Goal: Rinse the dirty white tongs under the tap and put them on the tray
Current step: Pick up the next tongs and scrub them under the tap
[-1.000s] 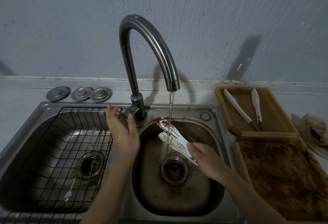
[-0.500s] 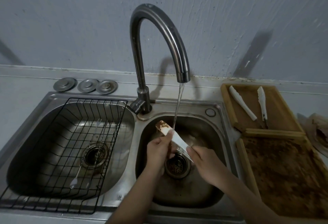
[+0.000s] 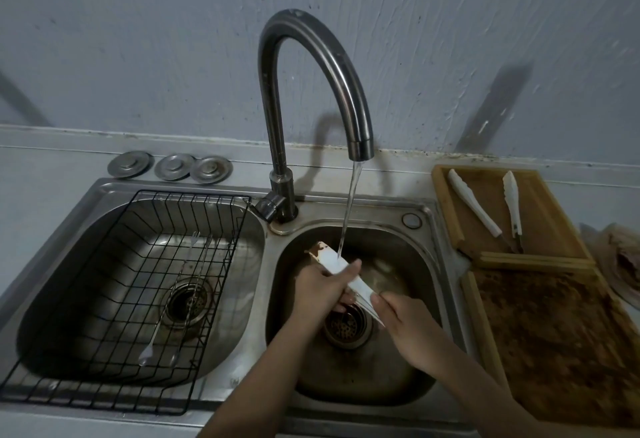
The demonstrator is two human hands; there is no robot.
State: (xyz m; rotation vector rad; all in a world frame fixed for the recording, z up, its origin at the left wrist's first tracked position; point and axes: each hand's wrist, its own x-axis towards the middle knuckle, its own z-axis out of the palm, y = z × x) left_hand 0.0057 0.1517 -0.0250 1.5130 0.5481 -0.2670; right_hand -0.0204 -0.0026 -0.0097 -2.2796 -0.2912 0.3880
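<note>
White tongs (image 3: 329, 260) with brown smears at their tip are held over the right sink basin (image 3: 408, 351), tip up-left. The stream from the curved tap (image 3: 304, 66) lands on their upper part. My left hand (image 3: 320, 290) wraps around the middle of the tongs with the thumb across them. My right hand (image 3: 403, 319) grips their lower handle end. At the back right lies a wooden tray (image 3: 550, 215) with two other white tongs (image 3: 472, 202) on it.
The left basin holds a black wire rack (image 3: 114, 351) and long thin utensils. Three metal drain plugs (image 3: 171, 166) lie behind it. A dirty brown-stained wooden tray (image 3: 554, 337) sits right of the sink, with crumpled soiled paper (image 3: 620, 264) beyond it.
My left hand has left the tap lever, come across to the right basin and closed on the tongs. The brown smears on the tongs have shrunk toward the tip.
</note>
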